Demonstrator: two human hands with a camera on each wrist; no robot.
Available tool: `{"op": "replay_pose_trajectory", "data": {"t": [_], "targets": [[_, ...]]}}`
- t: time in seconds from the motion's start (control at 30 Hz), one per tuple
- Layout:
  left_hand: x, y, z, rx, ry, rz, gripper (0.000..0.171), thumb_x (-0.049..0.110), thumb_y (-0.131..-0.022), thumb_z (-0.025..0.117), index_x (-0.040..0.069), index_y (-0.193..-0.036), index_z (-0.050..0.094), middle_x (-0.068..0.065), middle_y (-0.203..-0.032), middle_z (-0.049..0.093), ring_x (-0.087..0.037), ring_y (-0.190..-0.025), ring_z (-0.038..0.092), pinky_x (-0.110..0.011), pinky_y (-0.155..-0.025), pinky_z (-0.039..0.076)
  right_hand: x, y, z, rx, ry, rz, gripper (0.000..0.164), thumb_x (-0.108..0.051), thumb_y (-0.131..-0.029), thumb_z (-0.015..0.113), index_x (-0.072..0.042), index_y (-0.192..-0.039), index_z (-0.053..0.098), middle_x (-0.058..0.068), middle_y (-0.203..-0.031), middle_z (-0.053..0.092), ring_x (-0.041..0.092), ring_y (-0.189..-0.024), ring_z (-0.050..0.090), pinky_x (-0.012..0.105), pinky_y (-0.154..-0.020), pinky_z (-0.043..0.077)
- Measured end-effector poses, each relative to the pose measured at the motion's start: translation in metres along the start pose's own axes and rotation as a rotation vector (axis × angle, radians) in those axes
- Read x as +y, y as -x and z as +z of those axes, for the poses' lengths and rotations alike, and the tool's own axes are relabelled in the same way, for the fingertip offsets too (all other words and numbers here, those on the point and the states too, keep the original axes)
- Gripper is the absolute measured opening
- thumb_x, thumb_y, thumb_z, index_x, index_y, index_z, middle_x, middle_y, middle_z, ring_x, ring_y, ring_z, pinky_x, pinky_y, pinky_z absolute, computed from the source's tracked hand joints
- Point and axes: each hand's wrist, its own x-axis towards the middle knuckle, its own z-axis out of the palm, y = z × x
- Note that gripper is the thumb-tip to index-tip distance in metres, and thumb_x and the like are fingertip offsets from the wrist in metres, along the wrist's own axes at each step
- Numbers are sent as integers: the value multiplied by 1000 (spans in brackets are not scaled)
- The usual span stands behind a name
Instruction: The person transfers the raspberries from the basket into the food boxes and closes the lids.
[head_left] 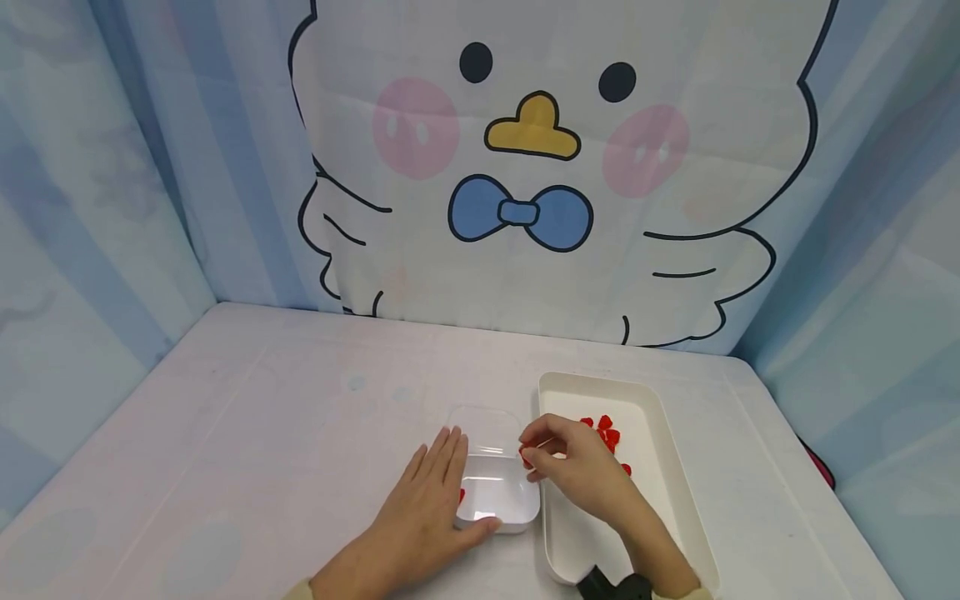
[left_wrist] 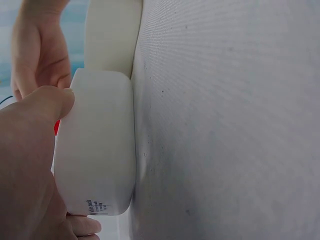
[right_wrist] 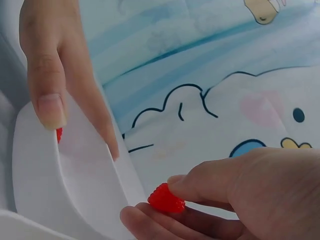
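Note:
My right hand (head_left: 581,467) pinches a red raspberry (right_wrist: 166,198) between thumb and fingers. It is held close over the right side of a small white box (head_left: 517,527). Straight fingers of my left hand (head_left: 423,508) lie along the box's left side, and the thumb reaches across its near rim. A clear lid (head_left: 480,419) stands open at the back of the box. Inside, near the left wall, another raspberry (right_wrist: 59,135) is partly hidden by my left hand. Several red raspberries (head_left: 612,439) lie in the cream tray (head_left: 667,508), partly behind my right hand.
The tray stands right beside the box on its right. A pale cloth (head_left: 225,467) covers the table. Curtains (head_left: 90,208) hang at both sides, and a backdrop with a cartoon figure (head_left: 525,283) rises behind. Something red and black (head_left: 819,463) shows past the right table edge.

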Motion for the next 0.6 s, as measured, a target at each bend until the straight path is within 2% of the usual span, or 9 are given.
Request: {"op": "replay_pose_trajectory", "data": {"t": [0.2, 0.4, 0.6], "targets": [[0, 1, 1, 22, -22, 13, 99, 72, -91, 46, -4, -152, 29, -19, -159, 32, -32, -151, 27, -51, -120, 28, -3, -1, 13, -26, 44, -23, 15, -13, -93, 67, -3, -105, 65, 10, -97, 69, 14, -75, 70, 22, -71, 59], [0, 1, 0, 16, -21, 14, 99, 72, -92, 44, -4, -152, 28, -18, -160, 32, -31, -151, 26, -51, -121, 28, -5, -2, 24, -42, 64, -32, 12, -10, -93, 65, -5, -104, 66, 7, -94, 69, 13, -75, 70, 28, -71, 61], [0, 0, -1, -13, 6, 4, 98, 71, -92, 46, -3, -153, 27, -18, -161, 29, -31, -152, 23, -52, -121, 26, -5, -4, 34, -61, 79, -56, 9, -7, -93, 64, -5, -101, 66, 5, -91, 69, 14, -75, 69, 21, -70, 57]]}}
